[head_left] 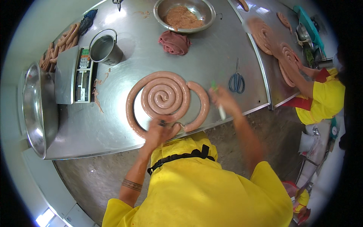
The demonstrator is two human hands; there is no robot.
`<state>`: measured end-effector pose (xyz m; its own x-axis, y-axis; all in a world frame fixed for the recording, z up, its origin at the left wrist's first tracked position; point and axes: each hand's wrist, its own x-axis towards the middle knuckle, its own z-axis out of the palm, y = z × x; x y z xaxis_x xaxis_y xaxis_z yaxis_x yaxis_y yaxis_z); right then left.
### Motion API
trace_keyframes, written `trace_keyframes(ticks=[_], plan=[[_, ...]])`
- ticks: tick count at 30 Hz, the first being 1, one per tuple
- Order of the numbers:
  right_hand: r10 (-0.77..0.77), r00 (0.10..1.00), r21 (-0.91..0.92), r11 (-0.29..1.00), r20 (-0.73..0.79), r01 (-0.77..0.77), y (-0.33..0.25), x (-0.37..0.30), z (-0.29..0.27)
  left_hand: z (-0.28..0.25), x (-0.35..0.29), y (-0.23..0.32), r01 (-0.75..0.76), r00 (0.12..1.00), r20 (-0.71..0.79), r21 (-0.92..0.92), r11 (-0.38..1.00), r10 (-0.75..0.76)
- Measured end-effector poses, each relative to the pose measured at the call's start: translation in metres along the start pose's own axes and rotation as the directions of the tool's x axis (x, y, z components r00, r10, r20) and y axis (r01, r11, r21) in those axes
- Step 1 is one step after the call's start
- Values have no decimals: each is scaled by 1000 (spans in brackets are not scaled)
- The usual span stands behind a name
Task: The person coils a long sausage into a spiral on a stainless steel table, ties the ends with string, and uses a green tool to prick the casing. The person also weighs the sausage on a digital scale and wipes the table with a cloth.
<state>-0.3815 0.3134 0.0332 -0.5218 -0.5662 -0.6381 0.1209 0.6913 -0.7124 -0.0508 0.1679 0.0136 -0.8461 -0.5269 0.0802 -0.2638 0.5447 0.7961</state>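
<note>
A long pale pink sausage lies in a spiral coil [166,77] on the steel table before me. My left hand [158,132] is closed at the coil's near edge, over the sausage, with a small dark thing at its fingers that I cannot make out. Just right of that hand, a short curved sausage length [203,104] lies along the coil's side, pinched off near the table edge. My right hand [225,101], blurred by motion, is raised right of the sausage. It grips a slim green and white tool [222,112] whose kind I cannot tell.
Blue-handled scissors [236,83] lie to the right. A meat-filled steel bowl [184,17] and a pink cloth [174,43] are at the back. Leftward stand a metal pail [106,49], a scale [82,75] and a large bowl [38,109]. A co-worker [321,94] handles sausage coils on the right.
</note>
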Motion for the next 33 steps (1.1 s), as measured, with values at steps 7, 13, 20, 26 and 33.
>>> trace_keyframes(ticks=[7, 13, 20, 26, 33], plan=[[-305, 909, -472, 869, -283, 145, 12, 17, 74, -64, 16, -75, 770, 518, -276, -262, 582, -809], [-401, 775, -354, 903, -489, 243, -12, 23, 63, -25, 55, -107, 472, 850, -149, -210, 856, -505], [-77, 868, -124, 992, -491, 18, 28, -8, 66, -55, 53, -134, 598, 799, 514, -634, 489, -311], [-91, 819, -197, 980, -567, -28, 58, 0, 58, -71, 75, -185, 143, 848, 521, -49, 988, -97], [-120, 827, -343, 935, -549, -93, 62, 4, 52, -58, 61, -106, 614, 776, 631, -755, 231, -2]])
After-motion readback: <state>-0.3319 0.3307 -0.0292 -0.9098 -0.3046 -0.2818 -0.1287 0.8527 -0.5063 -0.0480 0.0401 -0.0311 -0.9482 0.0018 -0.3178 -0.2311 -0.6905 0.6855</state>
